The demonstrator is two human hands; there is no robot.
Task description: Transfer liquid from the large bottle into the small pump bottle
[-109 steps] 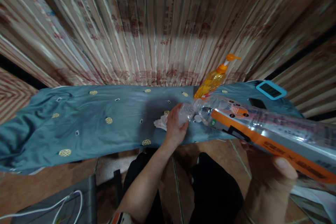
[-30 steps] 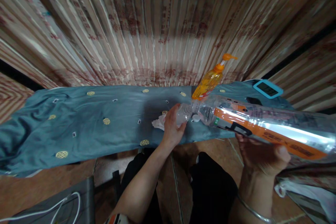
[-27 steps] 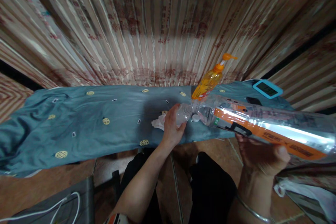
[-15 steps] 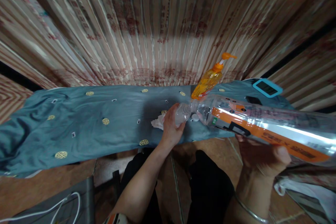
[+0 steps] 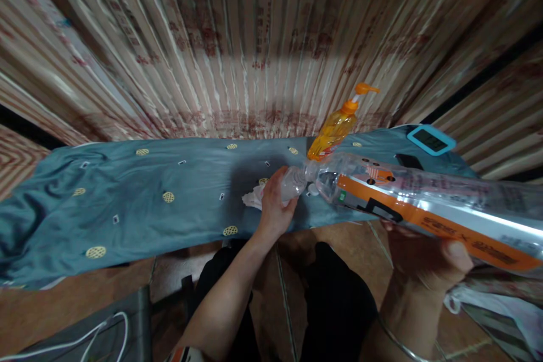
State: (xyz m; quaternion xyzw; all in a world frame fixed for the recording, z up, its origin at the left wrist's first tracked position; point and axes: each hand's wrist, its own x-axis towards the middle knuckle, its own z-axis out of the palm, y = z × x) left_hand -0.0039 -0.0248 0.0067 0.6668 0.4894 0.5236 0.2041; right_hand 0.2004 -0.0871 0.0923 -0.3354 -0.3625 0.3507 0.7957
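Observation:
My left hand point(image 5: 278, 206) is closed around a small clear plastic bottle point(image 5: 292, 184) above the cloth. A crumpled white tissue point(image 5: 253, 197) shows beside that hand on its left. In my right hand point(image 5: 426, 251) lies a large clear bottle point(image 5: 428, 192) with an orange and silver label, gripped from underneath and tipped almost level. Its neck points left and meets the mouth of the small bottle. Just below the two mouths is a small white cap point(image 5: 313, 189). Whether liquid passes between the bottles is too unclear to tell.
Behind the bottles stands an orange pump bottle point(image 5: 333, 133). A blue-framed digital timer point(image 5: 431, 140) and a dark flat object point(image 5: 408, 162) are at the right on the teal cloth point(image 5: 195, 181). A patterned curtain point(image 5: 237, 68) hangs behind. A white cable point(image 5: 106, 322) crosses a stool at lower left.
The view has shifted very slightly. Both hands keep their grip, and the two bottle mouths stay together; the large bottle looks turned a little in my right hand.

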